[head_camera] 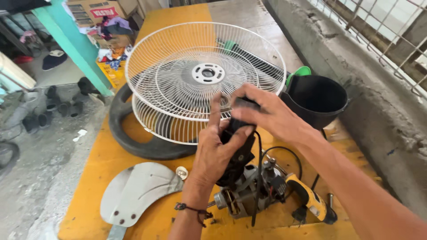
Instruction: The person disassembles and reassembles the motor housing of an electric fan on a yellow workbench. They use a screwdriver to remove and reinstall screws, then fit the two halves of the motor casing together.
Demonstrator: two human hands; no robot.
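Gripping a black housing (238, 133) above the fan motor (240, 195), both the left hand (213, 151) and right hand (267, 113) are closing around it; its cord (258, 178) is risking snagging near the bench's front edge.

Fan motor (242, 195) sits on the table (98, 173) under both hands, screwdriver (311, 202) right of it, metal blade (133, 191) left, wire guards (200, 80) behind, bucket (318, 100) right of those.

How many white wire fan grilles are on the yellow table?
2. One wire grille lies on top, hub plate at its centre; the second grille sits directly beneath it, only its front rim showing, resting on a black tyre. More underneath cannot be ruled out.
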